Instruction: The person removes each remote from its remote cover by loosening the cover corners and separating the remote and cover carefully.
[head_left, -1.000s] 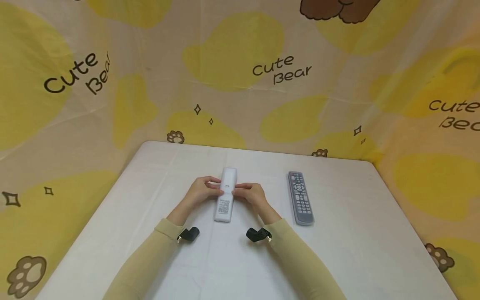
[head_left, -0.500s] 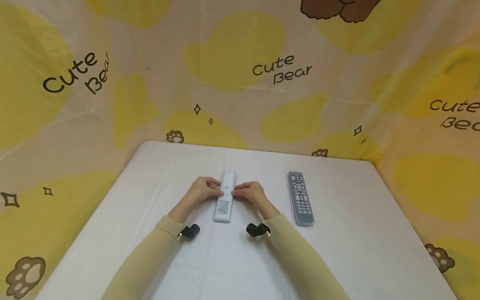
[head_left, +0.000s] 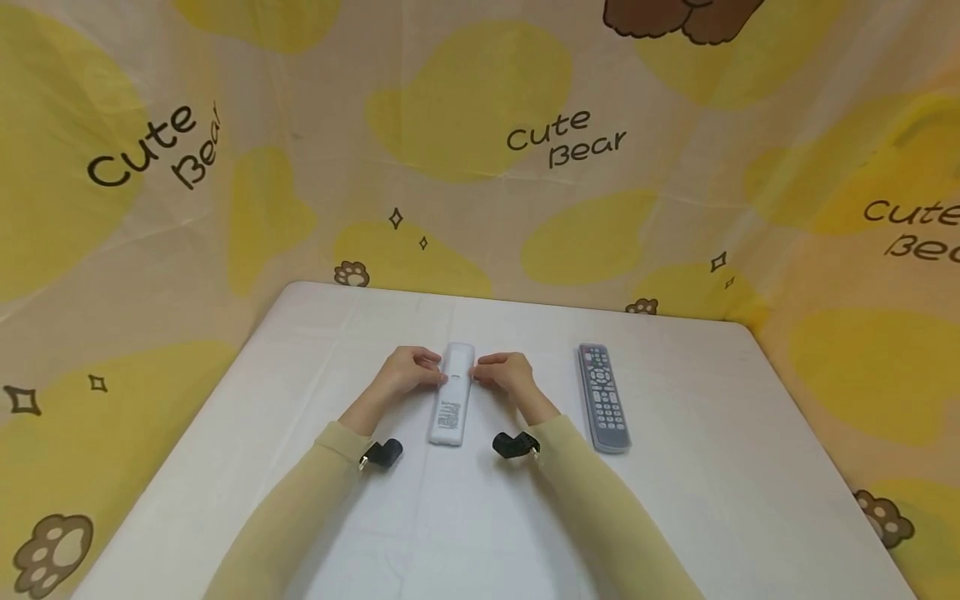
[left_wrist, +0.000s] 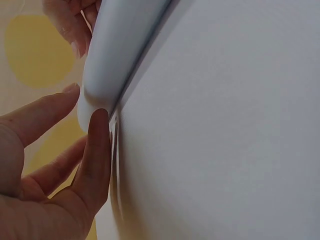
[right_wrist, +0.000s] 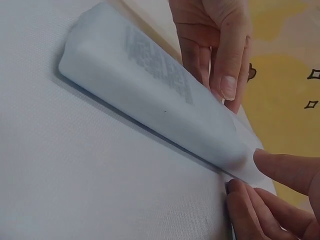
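Note:
A white remote control (head_left: 452,417) lies back up on the white table, its printed label toward the person. At its left edge is my left hand (head_left: 405,372), thumb and fingers bent loosely with the tips right at the side. My right hand (head_left: 512,375) stands at the opposite edge in a similar pose. In the left wrist view, a fingertip (left_wrist: 99,117) overlaps the remote's lower end, while the thumb sits just off it. The right wrist view shows the right thumb (right_wrist: 265,162) and fingers beside the remote, not wrapped round it.
A grey remote control (head_left: 603,400) with its buttons up lies to the right on the table (head_left: 735,467). Behind and at both sides hangs a yellow patterned cloth (head_left: 465,100). Each sleeve cuff carries a small black camera (head_left: 384,454).
The far end of the white remote has come slightly nearer the person. Both hands have shifted a little away from the person, and the right thumb has drawn back from the remote's top to its edge.

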